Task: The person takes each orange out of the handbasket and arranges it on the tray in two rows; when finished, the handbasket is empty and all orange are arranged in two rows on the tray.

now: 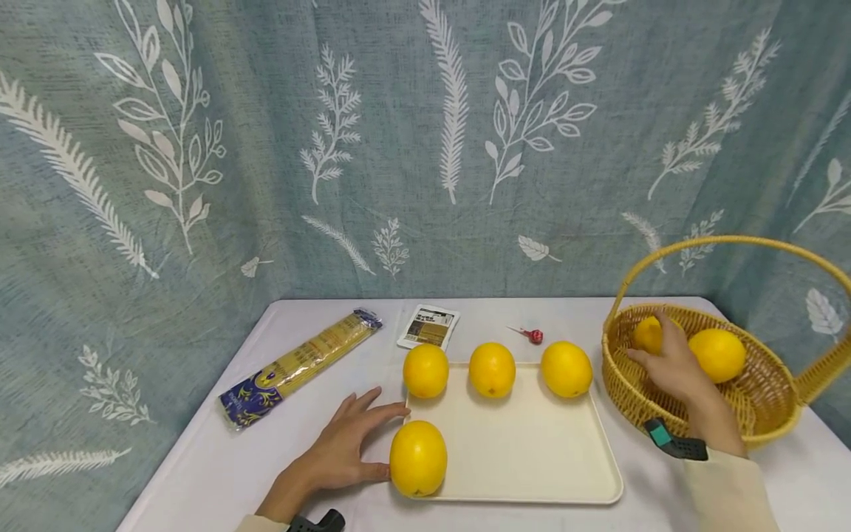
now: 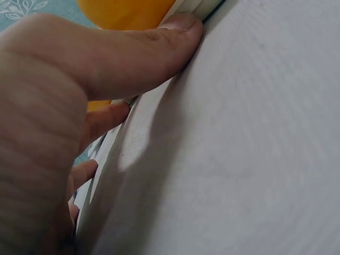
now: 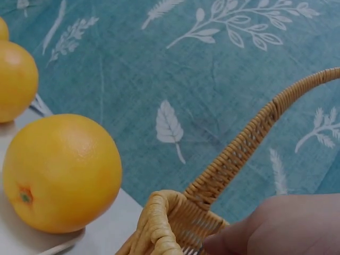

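Observation:
My left hand (image 1: 346, 447), fingers spread, rests at the left edge of a cream tray (image 1: 525, 443). Its thumb (image 2: 154, 56) lies against the rim, close beside an orange (image 1: 419, 458) at the tray's near left corner. Along the tray's far side sit three more oranges, at left (image 1: 426, 371), middle (image 1: 492, 370) and right (image 1: 566, 369). Inside the wicker basket (image 1: 621, 384), my right hand (image 1: 674, 369) grips an orange (image 1: 645, 334), partly hidden by the fingers. Another orange (image 1: 718, 355) lies beside that hand. The right wrist view shows only part of the hand (image 3: 292, 226).
A long pack of noodles (image 1: 299, 366) lies at the left. Behind the tray are a small flat packet (image 1: 428, 326) and a red lollipop (image 1: 534, 336). The basket's tall handle (image 1: 725, 240) arches over it. A patterned curtain (image 1: 399, 148) hangs behind the table.

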### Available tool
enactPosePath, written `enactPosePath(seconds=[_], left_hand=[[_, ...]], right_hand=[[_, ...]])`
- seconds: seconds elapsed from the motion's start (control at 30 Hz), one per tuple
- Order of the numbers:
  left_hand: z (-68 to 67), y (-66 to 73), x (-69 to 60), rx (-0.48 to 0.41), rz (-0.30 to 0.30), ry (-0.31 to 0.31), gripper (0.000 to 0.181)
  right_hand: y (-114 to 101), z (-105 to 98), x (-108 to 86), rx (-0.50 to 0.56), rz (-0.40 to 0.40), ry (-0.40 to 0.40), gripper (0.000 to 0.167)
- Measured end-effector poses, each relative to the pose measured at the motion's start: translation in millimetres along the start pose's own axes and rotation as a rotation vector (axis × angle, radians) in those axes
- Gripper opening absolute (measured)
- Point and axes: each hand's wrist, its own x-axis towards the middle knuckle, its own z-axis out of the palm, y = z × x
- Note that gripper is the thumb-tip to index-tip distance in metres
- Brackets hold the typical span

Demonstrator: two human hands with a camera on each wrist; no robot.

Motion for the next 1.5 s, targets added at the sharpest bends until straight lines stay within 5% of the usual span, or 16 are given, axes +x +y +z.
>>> enactPosePath(seconds=[0.2, 0.4, 0.7, 1.17, 1.5], left_hand=[[2.2, 0.2, -1.6, 0.014, -0.027, -0.001, 0.081], [1.1, -0.1, -0.5, 0.013, -0.022, -0.001, 0.082], [0.9, -0.4, 0.7, 0.007, -0.011, 0.006, 0.083], [0.7, -1.9, 0.1, 0.018, -0.006, 0.012, 0.085], [0.2, -0.4, 0.9, 0.008, -0.019, 0.0, 0.085]], right_hand=[[-1, -4, -7.5, -0.112, 0.106, -0.001, 0.094], [-5, -1, -8.1, -0.18, 0.17, 0.136, 0.073], [-6, 6, -7.2, -0.221, 0.056, 0.185, 0.043], [-9, 5, -3.9, -0.085, 0.076, 0.049, 0.079], [-7, -2, -6.7, -0.16, 0.08, 0.029, 0.089]])
